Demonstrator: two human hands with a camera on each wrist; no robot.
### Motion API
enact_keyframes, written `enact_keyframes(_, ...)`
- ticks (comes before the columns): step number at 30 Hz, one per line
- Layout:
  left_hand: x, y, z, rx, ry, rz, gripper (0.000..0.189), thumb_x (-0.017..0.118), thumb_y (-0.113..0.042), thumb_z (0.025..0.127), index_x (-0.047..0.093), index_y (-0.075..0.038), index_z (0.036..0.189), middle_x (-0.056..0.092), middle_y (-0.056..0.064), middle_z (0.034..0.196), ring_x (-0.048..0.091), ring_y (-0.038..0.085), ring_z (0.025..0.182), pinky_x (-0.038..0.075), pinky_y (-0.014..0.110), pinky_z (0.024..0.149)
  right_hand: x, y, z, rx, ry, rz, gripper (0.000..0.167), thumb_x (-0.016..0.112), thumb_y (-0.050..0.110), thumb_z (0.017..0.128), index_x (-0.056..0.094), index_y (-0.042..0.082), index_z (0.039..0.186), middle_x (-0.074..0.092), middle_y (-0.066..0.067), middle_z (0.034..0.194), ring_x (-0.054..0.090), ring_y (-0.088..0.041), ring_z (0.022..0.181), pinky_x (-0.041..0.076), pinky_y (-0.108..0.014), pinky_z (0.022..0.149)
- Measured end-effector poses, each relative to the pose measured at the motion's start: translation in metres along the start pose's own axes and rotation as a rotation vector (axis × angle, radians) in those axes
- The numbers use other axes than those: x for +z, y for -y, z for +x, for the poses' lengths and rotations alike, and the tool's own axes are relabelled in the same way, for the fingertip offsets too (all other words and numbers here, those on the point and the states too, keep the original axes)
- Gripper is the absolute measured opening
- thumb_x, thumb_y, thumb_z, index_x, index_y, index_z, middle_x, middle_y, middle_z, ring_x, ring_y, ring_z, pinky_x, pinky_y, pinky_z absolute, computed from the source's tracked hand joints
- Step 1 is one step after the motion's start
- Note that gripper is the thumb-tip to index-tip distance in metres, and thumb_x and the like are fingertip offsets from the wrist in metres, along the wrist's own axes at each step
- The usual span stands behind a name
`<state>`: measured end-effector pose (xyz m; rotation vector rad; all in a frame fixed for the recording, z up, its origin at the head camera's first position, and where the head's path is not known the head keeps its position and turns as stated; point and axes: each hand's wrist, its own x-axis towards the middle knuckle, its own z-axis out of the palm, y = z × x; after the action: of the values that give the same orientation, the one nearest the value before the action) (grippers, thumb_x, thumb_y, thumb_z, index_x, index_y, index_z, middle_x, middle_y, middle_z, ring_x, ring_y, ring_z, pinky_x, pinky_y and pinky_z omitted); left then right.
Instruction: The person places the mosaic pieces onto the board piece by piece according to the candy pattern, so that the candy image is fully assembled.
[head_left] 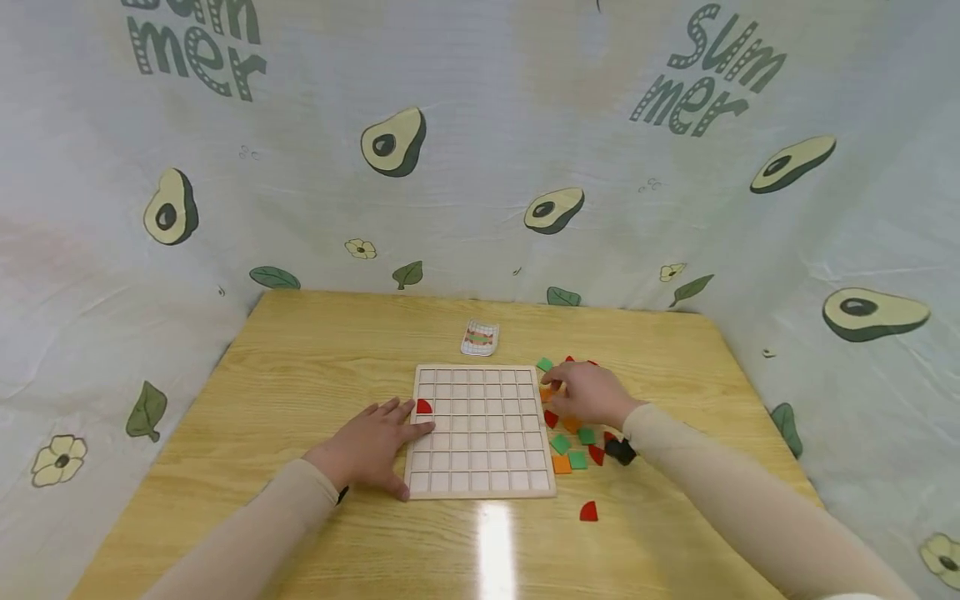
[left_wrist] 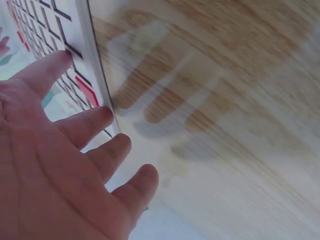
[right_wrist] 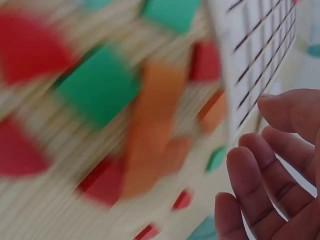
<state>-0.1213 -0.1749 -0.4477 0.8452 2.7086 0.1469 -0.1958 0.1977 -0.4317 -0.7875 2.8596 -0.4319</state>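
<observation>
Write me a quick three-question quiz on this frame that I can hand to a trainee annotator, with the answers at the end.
1. Open question: which of the person's hands touches the grid board?
2. True or false: a green square sits in one of the board's cells.
3. Multiple choice: seen from the person, where does the printed card lie?
A. To the left of the board
B. Beyond the board's far edge
C. To the right of the board

Key
1. The left hand, with its fingers spread at the board's left side.
2. False; the only piece seen in a cell is a red quarter-circle.
3. B.
</observation>
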Motion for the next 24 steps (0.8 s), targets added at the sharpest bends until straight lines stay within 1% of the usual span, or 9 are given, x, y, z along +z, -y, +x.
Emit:
enact_keyframes(4,-0.001,-0.002,-0.001,-0.022,0.008,-0.003,0.099,0.086,-0.059,0.065,0.049,-0.024,0.150,0.031,0.021,0.158,0.027,0.043,0.144,0.025,0.061,0.111,-0.005,-0.034,-0.013,0.031,-0.026,-0.066,0.029,0.076,0.020,0.089,0.073,0.009,0.115,0.069,0.001,0.097,0.060,-0.010,0.072,0.053,-0.033,0.065)
enact_keyframes(7,-0.003,-0.004,-0.001,-0.027,0.014,-0.008,0.099,0.087,-0.058,0.065,0.049,-0.024,0.150,0.028,0.020,0.159,0.025,0.042,0.145,0.024,0.061,0.112,-0.004,-0.052,-0.022,0.047,-0.020,-0.086,0.026,0.076,0.018,0.087,0.074,0.010,0.112,0.069,0.001,0.097,0.060,-0.012,0.075,0.053,-0.033,0.068)
enact_keyframes(9,-0.004,-0.006,0.000,-0.028,0.018,-0.012,0.099,0.087,-0.057,0.065,0.049,-0.024,0.150,0.027,0.019,0.160,0.024,0.041,0.145,0.025,0.061,0.112,-0.002,-0.060,-0.028,0.050,-0.009,-0.076,0.026,0.075,0.015,0.085,0.075,0.012,0.111,0.069,0.001,0.100,0.060,-0.012,0.077,0.054,-0.034,0.071)
enact_keyframes(11,-0.003,-0.006,-0.001,-0.028,0.024,-0.018,0.099,0.087,-0.056,0.065,0.048,-0.025,0.150,0.025,0.018,0.161,0.024,0.040,0.146,0.026,0.060,0.112,0.000,-0.065,-0.033,0.047,0.002,-0.062,0.027,0.075,0.014,0.084,0.075,0.013,0.111,0.069,0.002,0.102,0.060,-0.012,0.080,0.054,-0.034,0.073)
enact_keyframes(14,-0.002,-0.006,-0.001,-0.029,0.031,-0.029,0.101,0.087,-0.056,0.065,0.046,-0.025,0.152,0.024,0.017,0.161,0.024,0.039,0.146,0.026,0.060,0.112,0.004,-0.070,-0.039,0.052,0.013,-0.037,0.029,0.076,0.014,0.082,0.075,0.013,0.111,0.069,0.003,0.106,0.058,-0.011,0.080,0.053,-0.034,0.074)
enact_keyframes(18,-0.002,-0.005,-0.002,-0.025,0.036,-0.054,0.102,0.087,-0.056,0.066,0.044,-0.024,0.153,0.022,0.016,0.162,0.023,0.039,0.146,0.026,0.059,0.112,0.009,-0.074,-0.045,0.071,0.006,-0.017,0.031,0.080,0.016,0.081,0.073,0.014,0.111,0.067,0.005,0.103,0.054,-0.011,0.076,0.051,-0.032,0.071)
enact_keyframes(24,0.000,-0.003,-0.004,-0.016,0.024,-0.073,0.102,0.086,-0.056,0.067,0.044,-0.024,0.153,0.021,0.017,0.162,0.023,0.040,0.146,0.027,0.059,0.111,0.015,-0.079,-0.049,0.035,-0.024,-0.021,0.025,0.081,0.016,0.082,0.071,0.015,0.105,0.064,0.007,0.097,0.053,-0.010,0.074,0.051,-0.031,0.069)
